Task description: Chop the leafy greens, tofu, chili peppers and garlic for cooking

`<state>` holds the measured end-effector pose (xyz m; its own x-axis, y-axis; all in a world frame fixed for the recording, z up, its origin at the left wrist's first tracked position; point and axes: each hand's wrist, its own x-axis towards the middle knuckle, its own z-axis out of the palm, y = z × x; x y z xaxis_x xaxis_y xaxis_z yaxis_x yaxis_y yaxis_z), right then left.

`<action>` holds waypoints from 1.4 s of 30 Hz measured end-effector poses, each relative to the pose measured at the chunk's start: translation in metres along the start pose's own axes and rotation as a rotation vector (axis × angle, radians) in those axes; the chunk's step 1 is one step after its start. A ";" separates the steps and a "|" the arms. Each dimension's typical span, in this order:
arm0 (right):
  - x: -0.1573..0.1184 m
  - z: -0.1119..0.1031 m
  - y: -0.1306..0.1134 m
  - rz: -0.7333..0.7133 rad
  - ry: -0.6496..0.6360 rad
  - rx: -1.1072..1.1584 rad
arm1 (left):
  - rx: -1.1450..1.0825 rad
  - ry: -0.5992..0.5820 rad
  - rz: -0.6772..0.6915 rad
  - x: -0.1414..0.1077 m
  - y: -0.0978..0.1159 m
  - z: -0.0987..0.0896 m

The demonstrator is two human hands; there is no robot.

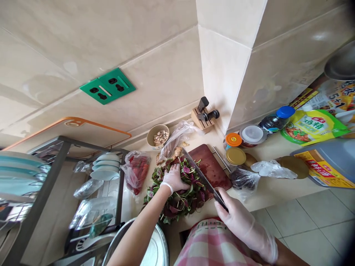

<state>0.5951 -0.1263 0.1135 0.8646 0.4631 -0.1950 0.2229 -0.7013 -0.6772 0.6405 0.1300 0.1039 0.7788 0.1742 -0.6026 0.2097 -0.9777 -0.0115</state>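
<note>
A big heap of leafy greens (177,207), green with purple-red leaves, spreads over the left part of a brown cutting board (210,162) and onto the counter. My left hand (175,180), in a clear glove, grips the heap from above with the thumb apart and fingertips partly sunk in leaves. A kitchen knife (203,179) is in my gloved right hand (235,212), fingers wrapped around its black handle. Its blade points away from me along the right side of the greens, beside my left hand. The board's right half shows wet spots.
Behind the board are a garlic basket (158,136), a knife block (203,118) and ginger (177,152). Bagged red peppers (137,170) and a dish rack (120,177) stand left, a metal bowl (165,240) in front. Jars (235,156) and a large jug (330,162) line the right.
</note>
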 end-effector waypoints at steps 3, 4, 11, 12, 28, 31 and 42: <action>-0.002 -0.005 -0.011 -0.015 -0.080 -0.036 | -0.005 0.029 0.007 -0.005 0.004 -0.002; -0.001 -0.006 -0.014 0.002 -0.119 -0.057 | 0.002 0.031 0.005 -0.007 0.007 -0.002; 0.008 -0.015 -0.029 0.168 -0.326 -0.160 | 0.062 0.089 -0.021 -0.014 0.022 0.004; 0.009 -0.016 -0.032 0.187 -0.348 -0.165 | 0.064 0.093 -0.028 -0.015 0.023 0.004; 0.048 0.038 -0.011 0.182 -0.338 -0.124 | -0.020 0.034 0.018 -0.013 0.014 0.007; 0.048 0.038 -0.009 0.214 -0.330 -0.069 | -0.042 -0.079 0.032 -0.017 0.001 -0.007; 0.034 0.025 -0.004 0.023 -0.040 0.017 | 0.026 -0.031 -0.046 -0.020 -0.021 0.015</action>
<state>0.6120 -0.0946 0.0915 0.8508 0.4681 -0.2388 0.1946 -0.7028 -0.6842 0.6120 0.1449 0.1046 0.7502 0.2158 -0.6250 0.2294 -0.9715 -0.0601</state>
